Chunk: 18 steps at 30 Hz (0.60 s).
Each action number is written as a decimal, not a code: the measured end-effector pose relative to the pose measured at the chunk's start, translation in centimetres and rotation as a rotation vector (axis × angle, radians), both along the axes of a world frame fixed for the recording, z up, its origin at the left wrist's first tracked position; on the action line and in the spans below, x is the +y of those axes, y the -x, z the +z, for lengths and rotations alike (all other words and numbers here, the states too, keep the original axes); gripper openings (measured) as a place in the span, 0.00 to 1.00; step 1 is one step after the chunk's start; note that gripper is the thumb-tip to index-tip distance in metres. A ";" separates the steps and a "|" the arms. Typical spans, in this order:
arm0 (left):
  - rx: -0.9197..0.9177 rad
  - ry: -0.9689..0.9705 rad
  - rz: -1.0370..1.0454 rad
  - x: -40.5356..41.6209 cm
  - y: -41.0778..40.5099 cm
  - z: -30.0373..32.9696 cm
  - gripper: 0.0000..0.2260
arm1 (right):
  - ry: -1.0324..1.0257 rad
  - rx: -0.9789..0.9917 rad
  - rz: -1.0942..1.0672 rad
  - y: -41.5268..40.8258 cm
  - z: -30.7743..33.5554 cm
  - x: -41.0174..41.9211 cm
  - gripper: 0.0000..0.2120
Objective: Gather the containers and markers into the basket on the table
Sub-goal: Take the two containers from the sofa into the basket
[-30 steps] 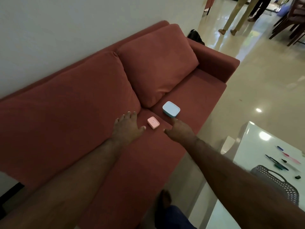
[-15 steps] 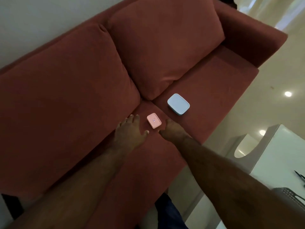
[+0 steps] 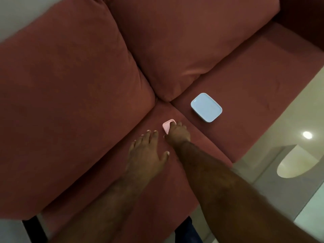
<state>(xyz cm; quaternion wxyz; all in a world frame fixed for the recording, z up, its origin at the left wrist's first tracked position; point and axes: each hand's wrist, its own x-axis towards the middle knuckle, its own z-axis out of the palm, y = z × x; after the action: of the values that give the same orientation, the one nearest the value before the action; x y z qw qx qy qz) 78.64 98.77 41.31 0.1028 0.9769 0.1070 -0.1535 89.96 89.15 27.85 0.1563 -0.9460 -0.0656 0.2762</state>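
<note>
**Right hand on pink container, sofa seat**

Curling right-hand fingers [image 3: 172, 126] over the small pink container [image 3: 166, 126], covering its near half; lying on the red sofa [image 3: 70, 88] seat, close to the cushion seam. Resting the left hand [image 3: 146, 155] flat just beside, fingers spread, holding nothing. Sitting apart on the adjoining seat cushion: light blue container [image 3: 206, 107], untouched.

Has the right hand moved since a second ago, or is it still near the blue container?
Yes. The right hand has shifted left, away from the blue container, onto the pink container.
</note>
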 end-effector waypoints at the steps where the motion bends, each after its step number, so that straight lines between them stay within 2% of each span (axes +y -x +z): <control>1: -0.002 0.000 0.004 0.2 0.1 -0.4 0.36 | 0.001 -0.003 -0.010 0.0 -0.7 0.1 0.33; 6: 0.016 -0.012 0.011 0.3 0.4 -1.3 0.36 | -0.031 -0.092 -0.062 0.2 -2.1 0.4 0.27; 9: 0.032 -0.010 0.003 -0.1 0.6 -0.9 0.36 | -0.108 -0.057 -0.145 1.1 -1.0 -0.5 0.32; 11: 0.026 -0.006 -0.010 -1.0 0.7 0.1 0.36 | -0.119 -0.083 -0.169 2.4 0.2 -2.1 0.33; 18: -0.011 0.062 -0.121 -5.4 1.1 4.7 0.36 | -0.124 -0.208 -0.347 7.6 6.0 -11.7 0.27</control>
<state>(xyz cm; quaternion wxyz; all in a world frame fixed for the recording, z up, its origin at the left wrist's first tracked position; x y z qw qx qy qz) 77.56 93.40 46.05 0.1244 0.9787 0.0425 -0.1574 82.36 77.49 33.87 0.2521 -0.9551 0.0658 0.1412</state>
